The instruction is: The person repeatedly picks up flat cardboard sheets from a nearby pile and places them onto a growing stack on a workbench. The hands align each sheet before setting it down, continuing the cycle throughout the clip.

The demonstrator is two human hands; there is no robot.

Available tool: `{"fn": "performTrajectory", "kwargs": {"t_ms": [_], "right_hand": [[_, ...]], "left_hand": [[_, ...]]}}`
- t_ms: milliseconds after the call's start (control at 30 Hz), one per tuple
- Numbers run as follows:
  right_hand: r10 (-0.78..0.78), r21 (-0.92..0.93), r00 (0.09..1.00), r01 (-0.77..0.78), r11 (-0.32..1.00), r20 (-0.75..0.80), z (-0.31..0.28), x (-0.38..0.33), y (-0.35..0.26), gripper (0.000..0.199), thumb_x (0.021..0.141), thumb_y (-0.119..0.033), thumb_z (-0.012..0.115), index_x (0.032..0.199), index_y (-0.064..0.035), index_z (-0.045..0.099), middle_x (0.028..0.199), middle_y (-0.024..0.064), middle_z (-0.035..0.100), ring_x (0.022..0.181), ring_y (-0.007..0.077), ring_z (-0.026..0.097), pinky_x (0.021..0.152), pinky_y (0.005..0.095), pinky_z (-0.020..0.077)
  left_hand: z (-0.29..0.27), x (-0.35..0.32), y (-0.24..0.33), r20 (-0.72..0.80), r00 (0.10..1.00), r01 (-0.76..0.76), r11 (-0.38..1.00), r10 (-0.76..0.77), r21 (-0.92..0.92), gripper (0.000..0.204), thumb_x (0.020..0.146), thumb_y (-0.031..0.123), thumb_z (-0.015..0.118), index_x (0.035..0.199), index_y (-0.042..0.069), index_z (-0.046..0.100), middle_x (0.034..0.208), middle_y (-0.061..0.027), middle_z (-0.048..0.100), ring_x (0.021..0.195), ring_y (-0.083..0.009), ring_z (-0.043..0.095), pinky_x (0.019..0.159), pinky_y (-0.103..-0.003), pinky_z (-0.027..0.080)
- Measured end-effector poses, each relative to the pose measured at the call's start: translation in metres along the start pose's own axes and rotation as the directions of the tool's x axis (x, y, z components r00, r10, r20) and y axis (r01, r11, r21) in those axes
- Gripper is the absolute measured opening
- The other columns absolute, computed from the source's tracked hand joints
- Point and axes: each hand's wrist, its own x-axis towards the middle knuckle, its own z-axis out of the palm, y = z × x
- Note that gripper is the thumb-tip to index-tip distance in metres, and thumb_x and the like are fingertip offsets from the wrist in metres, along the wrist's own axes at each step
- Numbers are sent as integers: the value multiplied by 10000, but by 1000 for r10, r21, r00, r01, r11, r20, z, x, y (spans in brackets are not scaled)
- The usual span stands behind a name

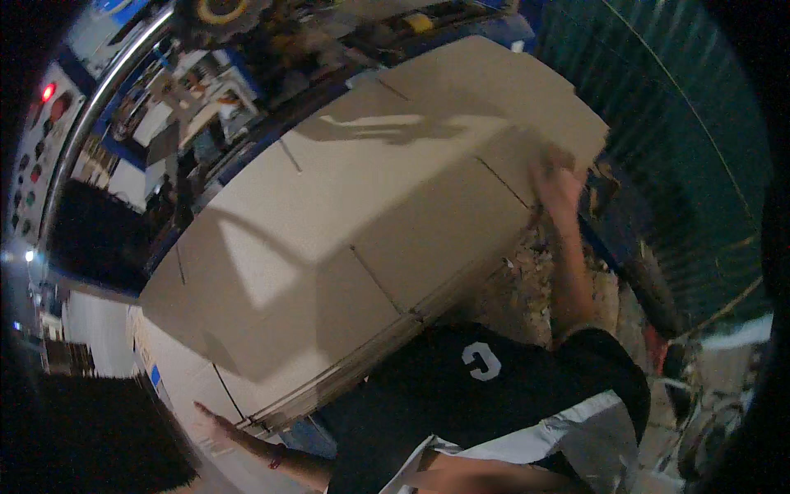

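A large flat cardboard sheet [395, 189], brown with dark slots cut along both long edges, slants across the view. Under its near edge show the edges of more cardboard sheets [329, 391] in a stack. At the near left corner is my left hand [216, 430], fingers stretched along the sheet's end and the thumb apart. I cannot make out how firmly it touches. My right hand [559, 188] is at the right end of the sheet, near its edge. Motion smears its fingers, so their grip is unclear. Shadows fall across the top sheet.
Beyond the sheet runs a blue machine [239, 160] with a toothed wheel [218, 12]. A curved metal rail [90, 107] and a control panel [37, 156] with a red light stand at left. Scraps [531, 284] litter the floor near my right arm. A green corrugated wall [675, 123] rises at right.
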Motion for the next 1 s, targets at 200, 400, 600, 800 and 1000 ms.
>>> {"fn": "performTrajectory", "kwargs": {"t_ms": [200, 400, 600, 800, 1000], "right_hand": [[161, 618, 967, -5, 786, -197, 16, 15, -23, 438, 765, -228, 642, 1166, -80, 547, 1268, 183, 479, 1237, 348, 378, 1022, 419, 292], [516, 905, 782, 138, 402, -348, 20, 30, -29, 275, 827, -109, 569, 1093, -38, 565, 1230, 121, 514, 1238, 267, 388, 995, 359, 325], [693, 984, 718, 77, -158, 55, 6, 43, -17, 401, 824, -110, 578, 1205, -65, 460, 1099, 85, 535, 998, 217, 505, 852, 374, 426], [471, 996, 878, -55, -71, 83, 0, 91, 25, 356, 818, -64, 564, 1166, -28, 497, 1103, 93, 544, 973, 220, 535, 800, 347, 454], [87, 985, 985, 155, -75, -149, -94, 68, -1, 412, 823, -18, 522, 1230, 0, 461, 1168, 112, 542, 1016, 220, 533, 852, 310, 429]], "left_hand": [[-1, 13, 26, -224, 954, 63, 862, -201, -504, 534, 837, 277, 597, 1256, -5, 424, 1189, -198, 498, 1065, -335, 486, 889, -425, 393], [-9, 33, -4, -429, 857, -290, 420, -286, -860, 508, 826, 243, 610, 1207, -54, 453, 1108, -209, 537, 1016, -327, 530, 882, -439, 429], [-28, 81, -13, -91, 967, -164, -309, -240, -937, 379, 832, 198, 568, 1092, -73, 516, 1052, -208, 557, 1003, -333, 536, 860, -459, 447], [-2, 113, -35, 346, 910, 317, -157, -226, -935, 401, 791, 175, 563, 1098, -80, 524, 1150, -193, 530, 1101, -305, 480, 933, -423, 398], [-5, 79, -39, 540, 840, 539, -207, 55, -817, 350, 804, 133, 536, 1095, -62, 527, 1128, -176, 545, 1041, -250, 520, 910, -353, 411]]}}
